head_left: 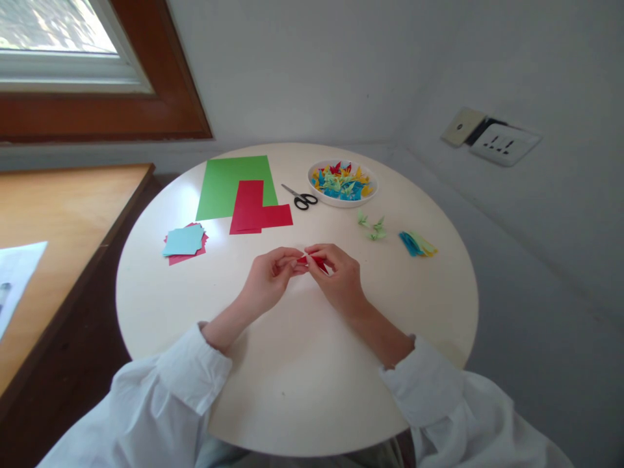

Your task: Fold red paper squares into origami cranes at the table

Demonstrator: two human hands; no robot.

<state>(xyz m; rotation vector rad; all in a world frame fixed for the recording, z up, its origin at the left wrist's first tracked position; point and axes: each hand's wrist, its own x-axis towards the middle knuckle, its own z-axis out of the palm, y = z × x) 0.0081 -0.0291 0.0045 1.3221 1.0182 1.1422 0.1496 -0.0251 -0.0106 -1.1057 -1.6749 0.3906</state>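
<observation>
Between my two hands is a small piece of folded red paper (319, 261), mostly covered by the fingers. My left hand (271, 274) pinches its left end, thumb and fingers pressed together. On the other side, my right hand (340, 273) grips the paper with thumb and forefinger, and a red point shows below the fingers. Both hands are above the middle of the round white table (292, 377). Just beyond the right hand lie several pale green folded paper cranes (376, 229).
At the back, a white dish (344, 203) holds many coloured folded papers, beside black-handled scissors (305, 201). Red sheets (248, 207) overlap a green sheet (214, 188). Blue and red paper squares (184, 241) lie left; blue and yellow folded strips (416, 244) lie right.
</observation>
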